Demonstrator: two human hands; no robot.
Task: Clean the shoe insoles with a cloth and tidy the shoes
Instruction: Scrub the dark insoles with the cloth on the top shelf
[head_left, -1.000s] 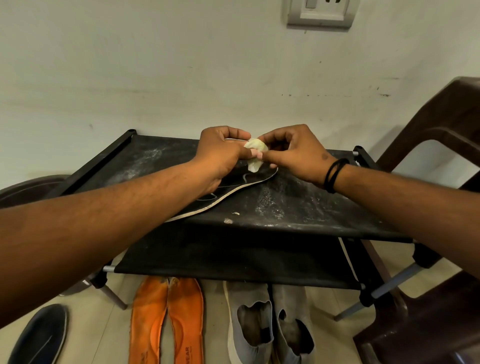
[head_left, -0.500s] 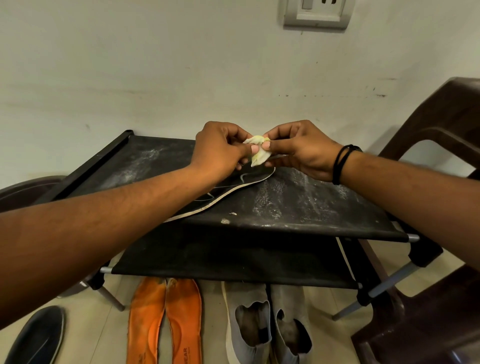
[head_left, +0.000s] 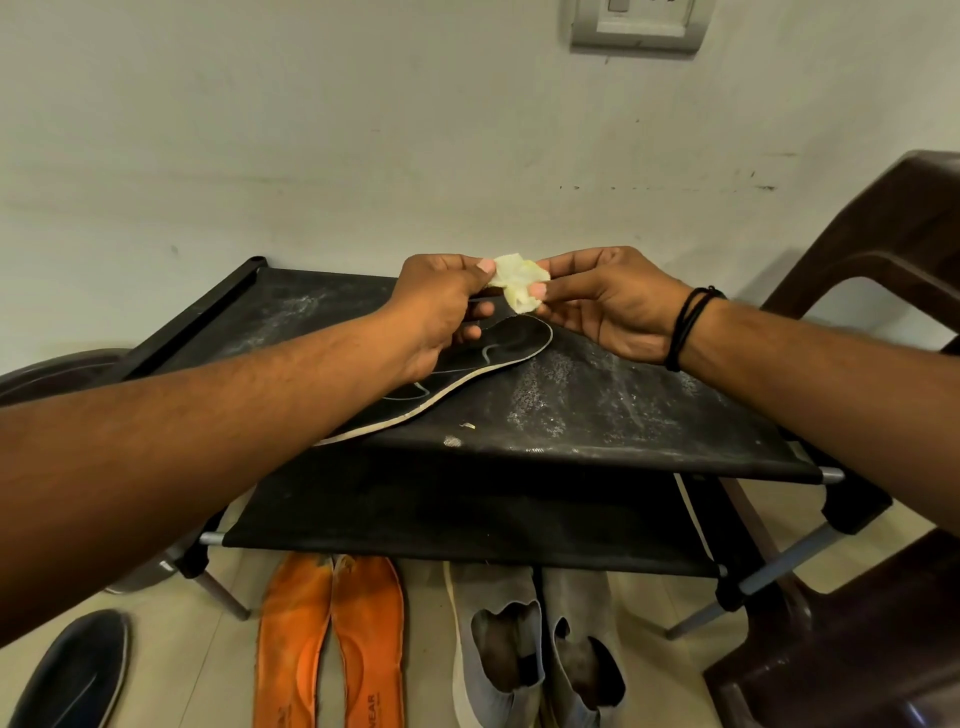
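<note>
Pinching the crumpled pale-yellow cloth (head_left: 517, 283) between both hands' fingers (head_left: 537, 290), I see the black cream-edged insole (head_left: 498, 358) directly beneath, running toward my left.

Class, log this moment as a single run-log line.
left hand: pinches cloth | right hand: pinches cloth | black insole: on rack | orange insoles: floor

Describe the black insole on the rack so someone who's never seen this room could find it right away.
Start at the black fabric shoe rack against the white wall. On its dusty top shelf lies a flat black insole with a pale edge, just under the two hands holding a yellowish cloth. Unlike the orange insoles on the floor, it is black and lies on the rack.
</note>
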